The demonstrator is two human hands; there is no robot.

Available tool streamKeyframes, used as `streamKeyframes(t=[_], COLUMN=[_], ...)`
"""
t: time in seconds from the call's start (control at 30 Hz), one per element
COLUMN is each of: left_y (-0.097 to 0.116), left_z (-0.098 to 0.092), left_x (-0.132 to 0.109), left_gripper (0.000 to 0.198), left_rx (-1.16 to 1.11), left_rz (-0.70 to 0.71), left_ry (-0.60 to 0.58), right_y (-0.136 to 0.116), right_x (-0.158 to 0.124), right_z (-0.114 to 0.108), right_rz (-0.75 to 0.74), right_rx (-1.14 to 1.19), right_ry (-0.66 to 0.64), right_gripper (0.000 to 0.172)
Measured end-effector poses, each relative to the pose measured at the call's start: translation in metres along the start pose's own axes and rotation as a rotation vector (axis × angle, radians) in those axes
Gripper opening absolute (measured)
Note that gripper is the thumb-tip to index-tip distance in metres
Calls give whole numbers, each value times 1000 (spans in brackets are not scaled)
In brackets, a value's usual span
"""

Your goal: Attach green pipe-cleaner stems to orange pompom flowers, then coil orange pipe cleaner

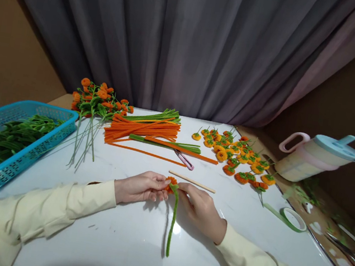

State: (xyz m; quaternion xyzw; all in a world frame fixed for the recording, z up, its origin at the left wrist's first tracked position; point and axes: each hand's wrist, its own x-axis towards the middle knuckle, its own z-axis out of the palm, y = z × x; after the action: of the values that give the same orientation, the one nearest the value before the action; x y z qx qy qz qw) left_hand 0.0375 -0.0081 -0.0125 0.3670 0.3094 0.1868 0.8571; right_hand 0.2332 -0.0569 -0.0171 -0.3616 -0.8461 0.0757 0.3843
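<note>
My left hand (143,186) pinches an orange flower (172,180), my right hand (202,208) its green strip (172,226); likely light, crushable, best held by the base.

Is a glossy white table (121,240); bears a basket (42,145) and flowers (102,94) at left, chenille stems (144,129), a cutter (188,166), a stick (192,181), flower heads (221,155) at right, tape (281,216) by the edge.

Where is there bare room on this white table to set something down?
Between the wooden stick and the tape roll; also between the left hand and the long thin stems. Crowded: the far side, with orange strips and flower heads.
</note>
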Motion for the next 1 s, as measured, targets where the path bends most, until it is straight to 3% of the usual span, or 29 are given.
streamKeyframes(t=[0.37,0.53,0.77,0.9,1.0], left_y=[4,9,5,1,1], left_z=[-9,-6,9,16,17], left_x=[4,0,-3,-2,0], left_gripper=[26,26,22,15,13], left_rx=[83,147,389,606,668], left_rz=[-10,52,226,260,239], left_ry=[-41,-55,173,338,371], right_y=[-4,-3,0,3,5], right_x=[5,6,4,1,0], right_z=[-2,-3,0,5,6], right_rz=[72,85,24,-3,-13], right_rx=[67,55,-18,-36,-42], right_ry=[6,16,14,-33,-56], right_gripper=[13,12,12,12,12])
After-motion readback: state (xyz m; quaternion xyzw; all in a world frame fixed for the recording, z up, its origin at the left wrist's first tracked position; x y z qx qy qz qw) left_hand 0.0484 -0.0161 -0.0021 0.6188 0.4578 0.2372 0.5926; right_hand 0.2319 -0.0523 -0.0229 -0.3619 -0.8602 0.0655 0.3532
